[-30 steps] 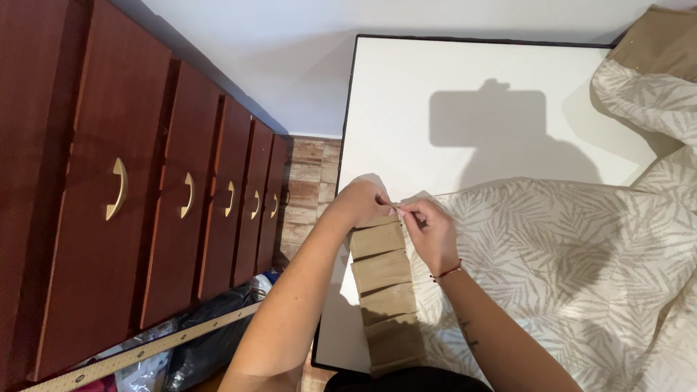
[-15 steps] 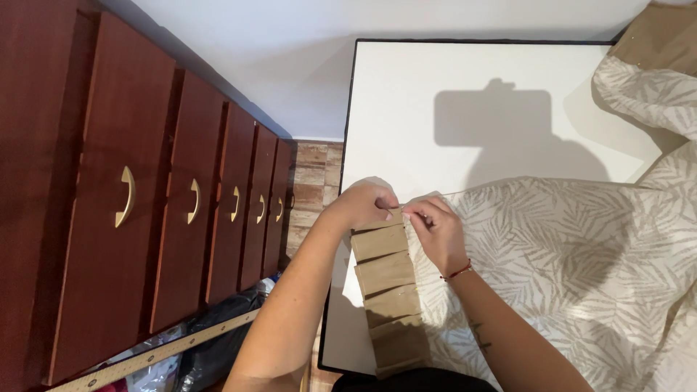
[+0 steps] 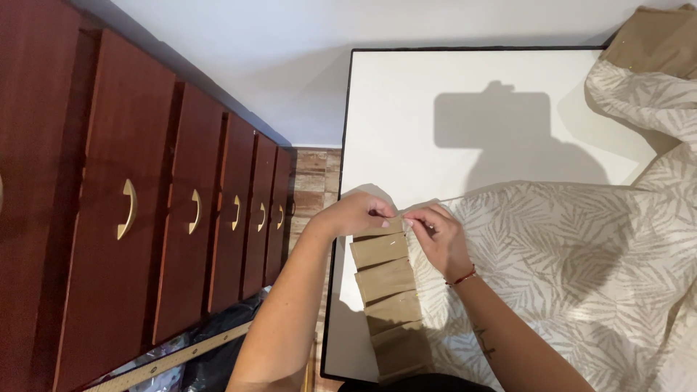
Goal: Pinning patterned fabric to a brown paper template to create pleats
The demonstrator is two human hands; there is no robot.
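A cream cloth with a grey leaf print (image 3: 581, 268) lies over the right part of a white table (image 3: 465, 109). Along its left edge runs a tan pleated band (image 3: 385, 290), folded into several stacked pleats. My left hand (image 3: 356, 215) pinches the top of that band from the left. My right hand (image 3: 435, 236), a red string bracelet at its wrist, pinches the same spot from the right. The fingertips of both hands meet at the cloth's upper left corner.
A dark red wooden cabinet (image 3: 138, 218) with several curved brass handles stands along the left. A brick-patterned floor strip (image 3: 312, 181) runs between it and the table. Bags and a wooden ruler (image 3: 174, 356) lie at the bottom left. Tan fabric (image 3: 653, 43) sits top right.
Both hands have stayed at the top of the pleated band, with only small finger shifts. The view has shifted slightly.
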